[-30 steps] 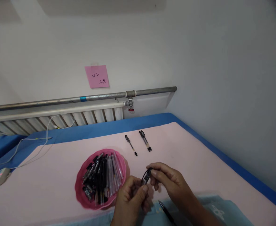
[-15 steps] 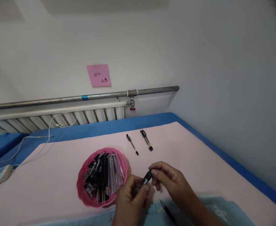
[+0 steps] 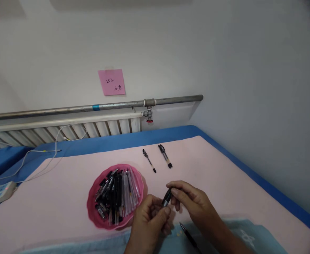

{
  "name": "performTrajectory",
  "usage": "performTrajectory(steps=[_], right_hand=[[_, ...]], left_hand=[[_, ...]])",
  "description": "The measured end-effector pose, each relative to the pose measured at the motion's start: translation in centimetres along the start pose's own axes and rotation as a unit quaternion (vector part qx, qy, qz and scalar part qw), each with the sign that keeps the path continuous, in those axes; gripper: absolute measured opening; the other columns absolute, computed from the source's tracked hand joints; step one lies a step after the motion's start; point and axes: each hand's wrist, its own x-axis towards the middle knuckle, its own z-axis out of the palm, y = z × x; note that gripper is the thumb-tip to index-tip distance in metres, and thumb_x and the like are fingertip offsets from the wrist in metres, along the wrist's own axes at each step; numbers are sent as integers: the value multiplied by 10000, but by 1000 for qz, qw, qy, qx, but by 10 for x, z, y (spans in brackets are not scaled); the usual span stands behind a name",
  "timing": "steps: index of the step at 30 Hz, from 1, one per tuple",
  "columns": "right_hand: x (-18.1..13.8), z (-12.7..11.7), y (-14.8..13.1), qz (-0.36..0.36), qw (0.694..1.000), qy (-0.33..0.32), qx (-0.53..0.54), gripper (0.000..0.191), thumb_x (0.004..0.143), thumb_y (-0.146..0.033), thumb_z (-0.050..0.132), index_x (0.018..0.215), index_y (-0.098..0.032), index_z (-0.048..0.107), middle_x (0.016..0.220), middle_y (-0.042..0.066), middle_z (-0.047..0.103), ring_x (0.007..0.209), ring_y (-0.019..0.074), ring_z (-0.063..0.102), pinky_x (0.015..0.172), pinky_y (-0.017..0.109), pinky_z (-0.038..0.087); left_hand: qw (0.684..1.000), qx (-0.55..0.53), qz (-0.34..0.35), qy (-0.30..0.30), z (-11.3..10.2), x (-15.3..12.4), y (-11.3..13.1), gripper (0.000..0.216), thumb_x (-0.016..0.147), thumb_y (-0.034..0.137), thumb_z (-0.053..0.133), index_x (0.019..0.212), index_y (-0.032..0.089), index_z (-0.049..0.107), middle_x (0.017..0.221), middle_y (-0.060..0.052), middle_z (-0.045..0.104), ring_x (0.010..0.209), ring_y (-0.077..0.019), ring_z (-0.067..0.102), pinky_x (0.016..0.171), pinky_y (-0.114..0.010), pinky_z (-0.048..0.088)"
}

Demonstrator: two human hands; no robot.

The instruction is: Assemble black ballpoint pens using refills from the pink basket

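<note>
My left hand (image 3: 152, 218) is closed around the lower end of a black pen cap (image 3: 167, 197) with a silvery section. Thumb and fingers of my right hand (image 3: 188, 197) pinch the cap's upper end. Whatever sits deeper inside the left hand is hidden. Just below the hands, a black pen with a pointed metal tip (image 3: 188, 235) lies on the blue cloth. To the left, a pink scalloped bowl (image 3: 91, 211) holds black caps, black pen parts and clear tubes (image 3: 130, 195).
Beyond my hands lie a single capped pen (image 3: 149, 161) and a pair of capped pens (image 3: 165, 156) side by side. A pink sheet (image 3: 62, 197) covers the blue-edged table. A white power strip (image 3: 0, 194) with cables is at far left. Pipe (image 3: 118, 106) and radiator (image 3: 112, 127) run along the wall.
Both hands keep their grip on the cap and have barely moved. The view has shifted slightly. The pens and bowl stay where they were.
</note>
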Motion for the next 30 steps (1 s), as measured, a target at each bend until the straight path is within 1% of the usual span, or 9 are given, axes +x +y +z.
performTrajectory(steps=[5, 8, 11, 15, 20, 23, 25, 28, 30], right_hand=[[0, 0, 0, 1, 1000, 1, -12, 228, 775, -328, 566, 900, -169, 671, 565, -11, 602, 525, 130, 537, 519, 248, 437], [0, 0, 2, 7, 1000, -6, -8, 222, 778, -322, 558, 897, -169, 666, 551, -18, 593, 519, 127, 535, 510, 241, 429], [0, 1, 4, 23, 1000, -19, -4, 215, 783, -331, 552, 886, -175, 658, 542, -26, 587, 499, 123, 535, 497, 238, 422], [-1, 4, 4, 38, 999, -35, -2, 190, 789, -325, 546, 860, -179, 644, 524, -43, 562, 463, 108, 518, 487, 229, 418], [1, 7, 4, 39, 998, -42, -10, 189, 788, -318, 539, 868, -175, 634, 505, -45, 552, 450, 108, 505, 476, 226, 417], [-1, 3, 2, 5, 998, -44, -51, 178, 775, -290, 564, 899, -182, 632, 573, -28, 597, 508, 126, 553, 520, 240, 456], [-4, -2, -1, -65, 991, -4, -115, 159, 777, -268, 572, 901, -195, 642, 687, 1, 645, 597, 145, 595, 581, 252, 480], [-4, -12, -1, -196, 952, 122, -200, 161, 805, -257, 554, 932, -218, 645, 879, 38, 668, 784, 173, 623, 706, 270, 488], [2, -16, 3, -221, 933, 174, -226, 183, 813, -276, 535, 952, -221, 639, 933, 52, 669, 861, 188, 622, 771, 295, 485]], left_hand=[[999, -17, -8, -32, -3, -1, 1, 315, 651, 399, 717, 752, 151, 551, 549, 4, 609, 458, -90, 516, 464, -214, 385], [998, -32, 3, -51, -6, -1, 0, 282, 744, 399, 635, 822, 133, 582, 625, -33, 641, 532, -123, 582, 511, -236, 414], [997, -53, 3, -54, -9, 1, -2, 263, 802, 384, 569, 820, 123, 598, 669, -51, 653, 565, -129, 599, 536, -241, 419], [995, -76, -21, -58, -9, 3, -2, 249, 763, 365, 618, 773, 117, 600, 658, -57, 658, 546, -130, 592, 514, -235, 405], [995, -79, -29, -59, -9, 4, 2, 239, 721, 337, 664, 780, 111, 613, 647, -60, 655, 552, -132, 585, 535, -245, 407], [997, -63, -27, -38, -8, 3, 4, 262, 699, 357, 683, 789, 117, 628, 662, -61, 660, 573, -140, 590, 569, -262, 427], [999, -42, -30, -4, -8, 2, 5, 304, 669, 374, 712, 836, 129, 644, 733, -70, 681, 610, -141, 600, 612, -268, 443], [998, -24, -17, 56, -6, 0, 7, 381, 641, 403, 732, 913, 145, 663, 923, -105, 691, 777, -161, 622, 719, -266, 452], [997, -17, -5, 76, -5, -1, 8, 412, 636, 430, 727, 924, 141, 669, 959, -122, 687, 838, -175, 618, 748, -264, 448]])
